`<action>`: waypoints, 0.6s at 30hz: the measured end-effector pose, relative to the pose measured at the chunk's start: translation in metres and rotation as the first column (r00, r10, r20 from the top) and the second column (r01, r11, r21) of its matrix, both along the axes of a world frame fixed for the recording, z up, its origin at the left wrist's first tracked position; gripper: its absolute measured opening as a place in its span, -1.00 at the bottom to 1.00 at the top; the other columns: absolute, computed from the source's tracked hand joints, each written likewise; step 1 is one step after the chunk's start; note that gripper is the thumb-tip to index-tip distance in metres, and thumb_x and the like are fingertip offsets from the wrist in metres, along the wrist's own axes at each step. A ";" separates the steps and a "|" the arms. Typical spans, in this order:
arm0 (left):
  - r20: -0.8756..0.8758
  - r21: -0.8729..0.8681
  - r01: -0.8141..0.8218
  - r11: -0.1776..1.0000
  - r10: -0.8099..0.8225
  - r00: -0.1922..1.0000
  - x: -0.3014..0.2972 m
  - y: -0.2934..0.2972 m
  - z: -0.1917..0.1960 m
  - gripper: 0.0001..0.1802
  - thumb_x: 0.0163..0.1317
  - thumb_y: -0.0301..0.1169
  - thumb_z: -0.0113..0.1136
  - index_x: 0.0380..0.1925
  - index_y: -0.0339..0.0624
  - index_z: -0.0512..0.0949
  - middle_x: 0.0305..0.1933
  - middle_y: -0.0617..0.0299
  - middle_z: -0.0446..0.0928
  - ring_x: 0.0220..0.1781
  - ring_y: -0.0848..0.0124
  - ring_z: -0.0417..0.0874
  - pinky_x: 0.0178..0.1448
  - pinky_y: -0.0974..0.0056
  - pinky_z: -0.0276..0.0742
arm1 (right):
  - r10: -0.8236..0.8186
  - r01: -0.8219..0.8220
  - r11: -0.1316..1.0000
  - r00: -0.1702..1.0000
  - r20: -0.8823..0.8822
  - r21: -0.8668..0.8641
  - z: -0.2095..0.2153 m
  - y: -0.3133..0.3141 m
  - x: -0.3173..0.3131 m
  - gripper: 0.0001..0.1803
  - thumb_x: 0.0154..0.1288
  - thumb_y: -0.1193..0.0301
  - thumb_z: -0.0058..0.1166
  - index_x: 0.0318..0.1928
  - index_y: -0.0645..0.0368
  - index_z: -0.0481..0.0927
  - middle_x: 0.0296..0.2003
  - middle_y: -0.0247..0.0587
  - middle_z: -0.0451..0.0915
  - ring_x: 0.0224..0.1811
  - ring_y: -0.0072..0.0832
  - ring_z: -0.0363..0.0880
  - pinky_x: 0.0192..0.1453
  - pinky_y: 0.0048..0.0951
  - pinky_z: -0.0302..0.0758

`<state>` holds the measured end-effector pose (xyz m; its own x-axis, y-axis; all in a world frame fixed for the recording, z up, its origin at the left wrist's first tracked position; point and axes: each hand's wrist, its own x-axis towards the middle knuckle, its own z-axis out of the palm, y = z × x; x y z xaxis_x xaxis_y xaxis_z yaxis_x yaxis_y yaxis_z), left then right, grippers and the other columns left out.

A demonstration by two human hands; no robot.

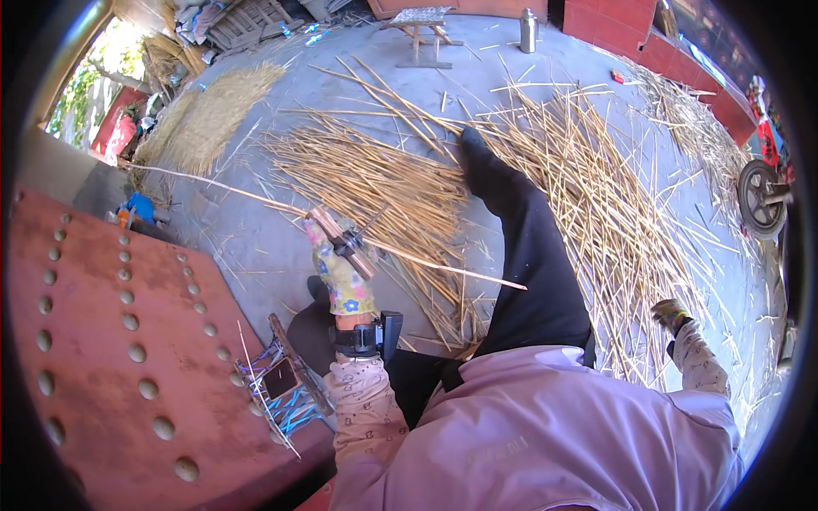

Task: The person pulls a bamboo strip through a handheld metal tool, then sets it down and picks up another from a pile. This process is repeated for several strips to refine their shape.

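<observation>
My left hand (341,268), in a flowered glove, is closed round a short wooden tool (358,258) with a dark metal fitting. A long thin reed stalk (452,268) runs at the tool, one end toward the far left and the other over my right leg; whether it goes through the fitting cannot be made out. Off to the right, my gloved right hand (672,314) is near the edge of a wide pile of reed stalks (588,196). It is small and blurred, so its fingers are unclear. Another bundle of stalks (366,166) lies ahead of my left hand.
My right leg (541,264) stretches between the two stalk heaps. A red board with rows of round studs (102,341) stands at left, beside a small woven stool (285,379). Farther off are a wooden stool (419,34), a metal flask (528,32) and a wheel (761,200).
</observation>
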<state>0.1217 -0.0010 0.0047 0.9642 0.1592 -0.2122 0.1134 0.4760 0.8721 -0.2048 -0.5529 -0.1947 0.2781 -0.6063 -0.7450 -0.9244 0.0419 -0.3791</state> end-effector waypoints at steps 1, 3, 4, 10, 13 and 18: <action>-0.008 0.004 0.018 1.000 -0.018 1.000 -0.001 -0.004 -0.003 -0.43 0.00 0.22 -0.13 -0.17 0.04 0.34 -0.56 0.32 0.39 -0.67 0.53 0.38 -0.68 0.45 0.30 | -0.191 0.191 0.981 0.982 -0.004 0.042 -0.003 -0.016 -0.006 -0.88 0.07 0.43 -0.05 -0.41 0.17 0.54 -0.65 -0.30 0.48 -0.81 -0.55 0.28 -0.76 -0.54 0.25; -0.015 0.016 0.048 0.999 -0.048 0.999 -0.001 -0.015 -0.007 -0.43 0.00 0.21 -0.13 -0.17 0.05 0.33 -0.55 0.32 0.39 -0.65 0.53 0.38 -0.67 0.44 0.30 | -0.400 0.397 0.915 0.872 0.283 0.071 0.002 -0.024 0.003 -0.90 0.06 0.45 -0.05 -0.42 0.17 0.52 -0.74 -0.26 0.42 -0.85 -0.57 0.22 -0.83 -0.53 0.14; -0.014 0.027 0.064 0.998 -0.064 0.998 0.000 -0.022 -0.008 -0.44 0.00 0.21 -0.13 -0.17 0.06 0.33 -0.54 0.33 0.38 -0.64 0.53 0.38 -0.66 0.44 0.31 | -0.383 0.334 0.922 0.863 0.328 0.198 0.014 -0.020 0.016 -0.92 0.06 0.44 -0.05 -0.44 0.15 0.50 -0.74 -0.31 0.41 -0.82 -0.55 0.26 -0.77 -0.52 0.18; 0.035 0.042 0.088 0.995 -0.089 0.995 -0.002 -0.062 -0.001 -0.44 -0.01 0.19 -0.07 -0.39 -0.13 0.40 -0.70 0.36 0.30 -0.75 0.53 0.36 -0.70 0.47 0.30 | -0.226 -0.609 0.405 0.656 0.720 0.682 0.110 0.129 0.203 -0.63 0.08 0.49 -0.05 -0.04 0.25 0.36 -0.45 -0.33 0.45 -0.56 -0.68 0.38 -0.47 -0.71 0.36; 0.129 -0.114 0.148 0.982 -0.133 0.983 -0.015 -0.075 -0.002 -0.50 0.00 0.00 0.09 -0.18 -0.12 0.40 -0.58 0.44 0.32 -0.61 0.64 0.30 -0.57 0.52 0.24 | -0.245 -0.569 -0.262 0.820 0.516 0.780 0.139 0.228 0.272 -0.51 0.06 0.46 -0.01 0.04 0.31 0.25 -0.24 -0.20 0.48 -0.43 -0.61 0.47 -0.35 -0.70 0.42; -0.045 -0.050 0.177 0.983 -0.179 0.983 -0.021 -0.068 0.001 -0.52 0.11 -0.08 -0.01 -0.09 -0.19 0.36 -0.34 0.29 0.48 -0.48 0.59 0.47 -0.47 0.53 0.37 | -0.107 -0.696 0.244 0.673 0.732 0.675 0.151 0.331 0.268 -0.62 0.09 0.41 -0.05 -0.07 0.32 0.34 -0.31 -0.11 0.50 -0.43 -0.54 0.52 -0.45 -0.67 0.49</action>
<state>0.1008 -0.0693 0.0056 0.9644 -0.0251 -0.2632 0.2422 0.4837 0.8411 0.0637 -0.2221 -0.0437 0.7961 0.5403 -0.2726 -0.5559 0.4747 -0.6824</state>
